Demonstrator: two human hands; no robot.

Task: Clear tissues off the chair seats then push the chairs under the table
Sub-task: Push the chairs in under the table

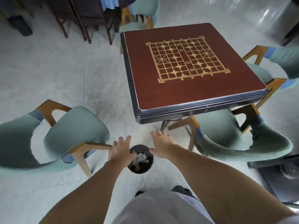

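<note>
While both your left hand (120, 150) and right hand (161, 145) hover spread and empty, mind the bin (140, 159) of tissues (141, 157) below; a careless step toward the pulled-out chair (68, 135) could tip it.

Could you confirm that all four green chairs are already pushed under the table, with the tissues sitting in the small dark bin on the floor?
Not quite. In the head view the chair on the left stands out on the floor, apart from the table, with its seat bare. The tissues do lie in the small dark bin.
</note>
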